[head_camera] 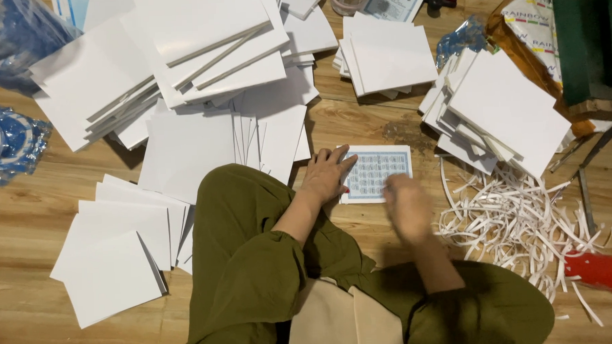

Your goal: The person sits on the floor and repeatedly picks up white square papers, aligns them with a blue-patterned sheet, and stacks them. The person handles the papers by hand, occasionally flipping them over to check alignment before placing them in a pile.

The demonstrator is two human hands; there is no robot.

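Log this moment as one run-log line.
left hand: flat on printed sheet | right hand: blurred, over sheet's right edge | grip: none seen | floor: white board stacks, paper strips

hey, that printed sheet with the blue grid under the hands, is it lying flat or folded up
Flat and spread out. The white sheet with the blue grid lies on the wooden floor, left hand pressing its edge, all corners showing.

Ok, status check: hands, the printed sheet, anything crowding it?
Left hand flat on printed sheet, pinning its left edge. Right hand blurred over sheet's lower right corner. Paper strips piled right of it.
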